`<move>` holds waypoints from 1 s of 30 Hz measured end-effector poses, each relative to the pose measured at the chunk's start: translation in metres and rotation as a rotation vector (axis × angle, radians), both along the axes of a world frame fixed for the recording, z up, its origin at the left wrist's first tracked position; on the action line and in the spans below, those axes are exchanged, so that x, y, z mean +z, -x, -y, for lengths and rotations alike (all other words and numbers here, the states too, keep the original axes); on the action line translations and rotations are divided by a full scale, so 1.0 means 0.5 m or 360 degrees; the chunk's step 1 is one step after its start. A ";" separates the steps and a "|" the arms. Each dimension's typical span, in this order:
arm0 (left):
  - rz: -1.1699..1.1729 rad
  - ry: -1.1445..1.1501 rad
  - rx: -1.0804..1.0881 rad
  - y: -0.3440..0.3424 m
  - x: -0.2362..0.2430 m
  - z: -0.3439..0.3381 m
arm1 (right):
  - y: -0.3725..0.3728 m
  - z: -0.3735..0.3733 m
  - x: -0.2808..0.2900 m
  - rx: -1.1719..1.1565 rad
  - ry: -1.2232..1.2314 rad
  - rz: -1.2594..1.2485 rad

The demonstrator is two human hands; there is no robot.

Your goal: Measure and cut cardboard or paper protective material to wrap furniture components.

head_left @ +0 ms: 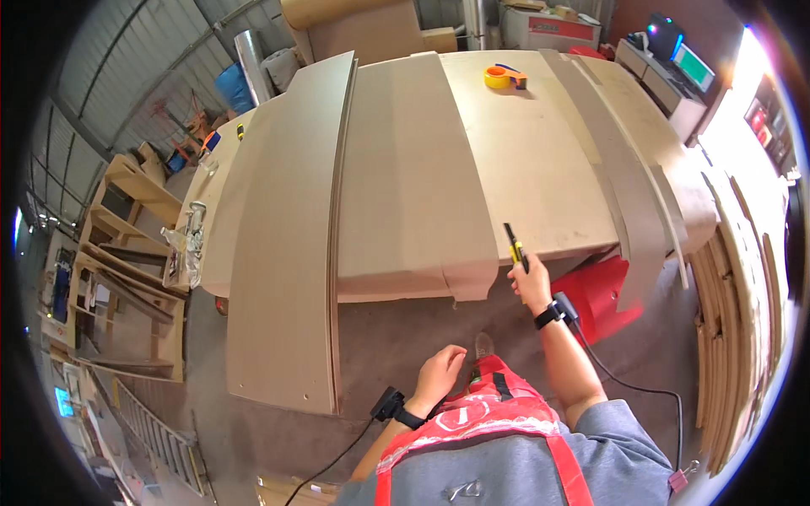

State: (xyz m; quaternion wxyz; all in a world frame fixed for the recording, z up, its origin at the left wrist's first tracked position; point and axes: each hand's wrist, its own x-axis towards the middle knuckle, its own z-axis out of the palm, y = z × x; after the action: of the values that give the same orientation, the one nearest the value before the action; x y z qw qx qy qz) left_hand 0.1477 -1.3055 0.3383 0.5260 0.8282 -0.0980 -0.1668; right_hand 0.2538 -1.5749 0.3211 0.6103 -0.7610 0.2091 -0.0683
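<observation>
My right hand (531, 282) grips a black and yellow utility knife (515, 244), its dark end pointing up beside the table's front edge. My left hand (440, 369) is low by the red apron (472, 405), fingers curled; whatever they may hold is hidden. A stack of long brown boards (287, 236) lies across the left part of the covered table (523, 152), overhanging its front. A brown sheet (405, 169) covers the middle. At the right, long narrow strips (624, 194) hang over the front edge. A yellow tape dispenser (499, 78) rests at the back.
A red object (582, 295) is under the table's right front. Stacked panels (717, 337) stand at my right. Wooden frames (135, 320) and a ladder (160, 430) are at my left. A cabinet with a monitor (662, 88) stands at back right. Black cables (624, 379) run from both wrist devices.
</observation>
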 end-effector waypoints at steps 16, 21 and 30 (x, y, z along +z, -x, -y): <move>0.0708 -0.1069 -0.0213 -0.448 -0.022 0.034 | -0.153 0.318 0.028 0.0165 -0.0020 0.0047; 0.0504 -0.1203 -0.0632 -0.508 -0.041 0.007 | -0.029 0.098 -0.029 0.1024 0.0455 -0.0590; 0.0821 -0.1277 -0.0776 -0.519 -0.065 -0.019 | -0.086 -0.009 -0.018 0.0667 -0.0457 -0.0543</move>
State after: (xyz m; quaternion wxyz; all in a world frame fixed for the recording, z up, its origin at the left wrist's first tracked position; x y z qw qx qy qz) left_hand 0.4070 -1.2962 0.3059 0.0728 0.9315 -0.3423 -0.0995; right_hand 0.2970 -1.5703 0.3123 0.6686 -0.6939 0.1546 0.2182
